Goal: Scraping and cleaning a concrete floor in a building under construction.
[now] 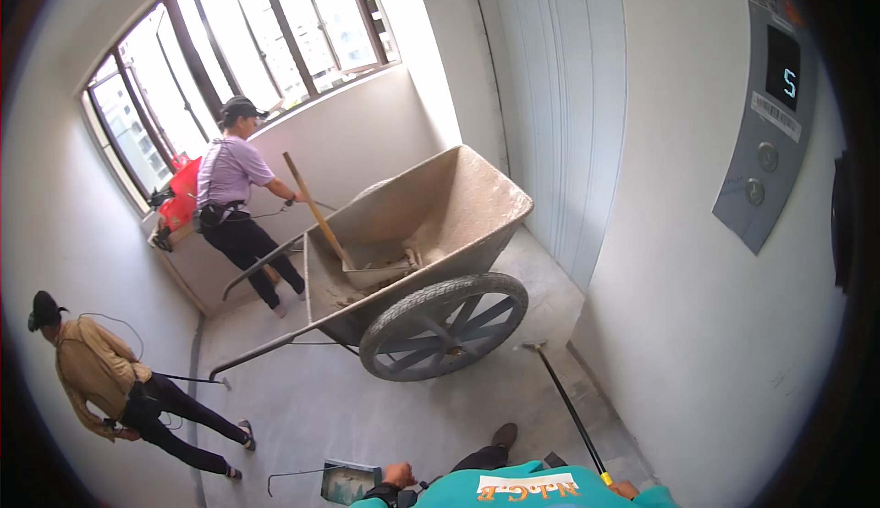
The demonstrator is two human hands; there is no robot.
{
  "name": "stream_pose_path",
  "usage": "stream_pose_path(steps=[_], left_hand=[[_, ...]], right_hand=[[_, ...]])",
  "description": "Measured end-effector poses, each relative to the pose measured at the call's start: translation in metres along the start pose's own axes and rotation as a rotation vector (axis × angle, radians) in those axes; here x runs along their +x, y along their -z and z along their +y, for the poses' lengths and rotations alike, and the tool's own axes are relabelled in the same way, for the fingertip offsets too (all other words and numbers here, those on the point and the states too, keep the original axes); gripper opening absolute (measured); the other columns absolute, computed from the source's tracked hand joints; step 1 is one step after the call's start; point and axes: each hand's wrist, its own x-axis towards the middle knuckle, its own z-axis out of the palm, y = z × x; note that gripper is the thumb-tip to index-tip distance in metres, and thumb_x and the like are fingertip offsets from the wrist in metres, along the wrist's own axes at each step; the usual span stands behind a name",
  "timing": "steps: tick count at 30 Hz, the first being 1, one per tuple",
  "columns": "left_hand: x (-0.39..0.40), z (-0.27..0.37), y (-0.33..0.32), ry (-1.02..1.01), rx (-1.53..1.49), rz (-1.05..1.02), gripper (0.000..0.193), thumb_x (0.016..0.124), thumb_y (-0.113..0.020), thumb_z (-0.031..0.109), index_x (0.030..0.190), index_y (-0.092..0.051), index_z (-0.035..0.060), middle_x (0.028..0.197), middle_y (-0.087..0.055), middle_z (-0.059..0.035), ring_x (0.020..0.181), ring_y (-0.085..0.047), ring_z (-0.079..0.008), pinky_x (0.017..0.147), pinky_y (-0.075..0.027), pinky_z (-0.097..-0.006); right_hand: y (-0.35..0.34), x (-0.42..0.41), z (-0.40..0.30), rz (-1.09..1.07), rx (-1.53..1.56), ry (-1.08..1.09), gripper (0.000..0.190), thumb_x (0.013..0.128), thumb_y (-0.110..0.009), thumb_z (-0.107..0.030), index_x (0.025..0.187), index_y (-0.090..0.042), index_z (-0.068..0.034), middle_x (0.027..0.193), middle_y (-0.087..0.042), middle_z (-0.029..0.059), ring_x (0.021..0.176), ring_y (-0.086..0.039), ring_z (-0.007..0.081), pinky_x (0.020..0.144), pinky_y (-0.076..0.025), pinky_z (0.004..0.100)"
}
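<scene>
My right hand (623, 489) grips the yellow-collared end of a long-handled floor scraper (568, 401). Its black pole slants away to a flat head on the concrete floor, near the wheelbarrow's wheel. My left hand (399, 474) is curled beside a worn, greenish dustpan-like tray (351, 486). Whether it holds anything is unclear. A thin bent metal rod (295, 473) runs left from the tray. Ahead stands a large two-wheeled wheelbarrow (474, 216), its basin crusted with dried mortar. A wooden-handled shovel (317, 212) leans in it among loose debris.
A person in a purple shirt (234, 171) stands behind the wheelbarrow by the windows. Another in a tan shirt (100, 363), at left, has a black-handled tool (189, 378) beside them. Metal lift doors (557, 95) and a call panel (763, 143) are at right. A red bag (180, 195) hangs near the sill.
</scene>
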Motion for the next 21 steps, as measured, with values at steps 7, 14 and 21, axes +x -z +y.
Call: stream_pose_path(steps=[7,14,21], left_hand=[[-0.051,0.135,-0.134,-0.256,0.096,-0.128,0.01,0.071,-0.047,0.01,0.068,-0.047,0.0004,0.05,-0.04,-0.0048,0.04,-0.04,-0.0149,0.05,-0.046,-0.0342],[0.016,0.15,-0.1,-0.076,0.016,-0.179,0.007,0.07,-0.048,0.007,0.071,-0.048,0.0001,0.051,-0.042,-0.0064,0.043,-0.044,-0.0179,0.047,-0.046,-0.0375],[0.066,0.149,-0.09,-0.125,0.045,-0.057,0.007,0.067,-0.048,0.005,0.062,-0.045,0.0015,0.05,-0.041,-0.0067,0.042,-0.044,-0.0199,0.045,-0.046,-0.0406]], right_hand=[[0.033,0.031,-0.037,-0.065,-0.016,-0.137,0.024,0.07,-0.047,-0.028,0.082,-0.053,-0.009,0.068,-0.054,0.0137,0.059,-0.052,0.0245,0.05,-0.039,0.0339],[0.071,0.07,-0.104,-0.047,0.145,-0.262,0.024,0.07,-0.047,-0.027,0.082,-0.052,-0.008,0.068,-0.054,0.013,0.058,-0.051,0.0233,0.049,-0.039,0.0331],[0.095,0.079,-0.151,0.005,0.329,-0.35,0.024,0.07,-0.047,-0.027,0.083,-0.051,-0.007,0.068,-0.053,0.0123,0.057,-0.05,0.0221,0.048,-0.038,0.0322]])
